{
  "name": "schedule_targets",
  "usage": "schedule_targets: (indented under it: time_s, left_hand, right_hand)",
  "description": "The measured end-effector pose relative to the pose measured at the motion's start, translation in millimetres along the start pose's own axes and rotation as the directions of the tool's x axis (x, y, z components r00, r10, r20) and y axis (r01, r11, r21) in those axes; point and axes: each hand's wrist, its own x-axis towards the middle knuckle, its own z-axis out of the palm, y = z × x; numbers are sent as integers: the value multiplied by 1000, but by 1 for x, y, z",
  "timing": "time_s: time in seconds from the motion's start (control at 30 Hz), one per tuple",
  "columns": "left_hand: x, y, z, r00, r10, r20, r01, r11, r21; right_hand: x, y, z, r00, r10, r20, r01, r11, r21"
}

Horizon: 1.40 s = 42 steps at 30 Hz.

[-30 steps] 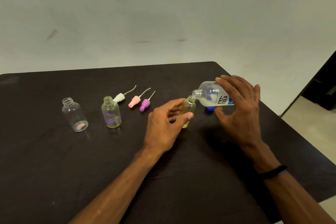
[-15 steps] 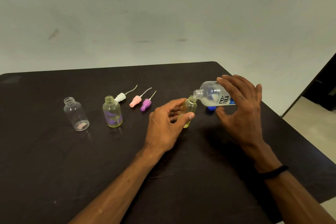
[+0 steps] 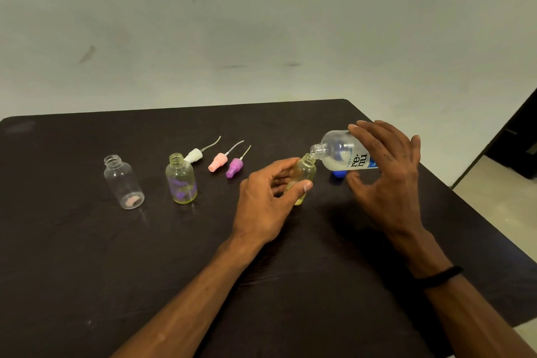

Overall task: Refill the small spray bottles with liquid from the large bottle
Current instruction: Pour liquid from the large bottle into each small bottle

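The left hand (image 3: 266, 200) curls its thumb and fingers round a small clear plastic bottle with a yellowish tint (image 3: 302, 179), holding it on the dark brown table (image 3: 87, 256) with its open neck tilted a little to the right. The right hand (image 3: 386, 180) grips a large clear plastic bottle with a white and blue label (image 3: 343, 154), fingers arched over the top and thumb beneath, and holds it tipped nearly on its side, its uncapped threaded mouth touching or just above the small bottle's neck. Clear liquid lies along the lower side of the large bottle. A blue cap (image 3: 339, 173) sits on the table under it, partly hidden. A black band (image 3: 441, 276) circles the right wrist. To the left stand a second yellowish small bottle with purple marking (image 3: 181, 180) and, farther left, a clear small bottle with a pink patch at its base (image 3: 123, 182), both uncapped. Between them and the hands lie three spray tops with dip tubes: white (image 3: 194, 155), pink (image 3: 217, 162), and purple (image 3: 234, 167).
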Motion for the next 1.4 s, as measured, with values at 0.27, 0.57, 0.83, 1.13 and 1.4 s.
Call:
schedule_targets:
  time_s: [0.27,0.57,0.83,1.13,1.4]
  left_hand:
    - [1,-1,0,1000,-2,-2,2,1000,6]
    - [0,-1,-1,1000,5,-3,-5,1000,12]
    - [0,-1,0,1000,8,-7,-8,1000,14]
    - [0,0,0,1000,7,-4,-7,1000,15]
    - [1,0,0,1000,6,-4,-6,1000,25]
  right_hand:
    - [0,-1,0,1000,1,-5,-1,1000,7]
    - [0,-3,0,1000,6,3,-6,1000,6]
    - [0,-2,0,1000,1,-2,-1,1000,5]
    - [0,1,0,1000,-1,-2,1,1000,-4]
    - [0,0,0,1000,-1,-3,1,1000,-2]
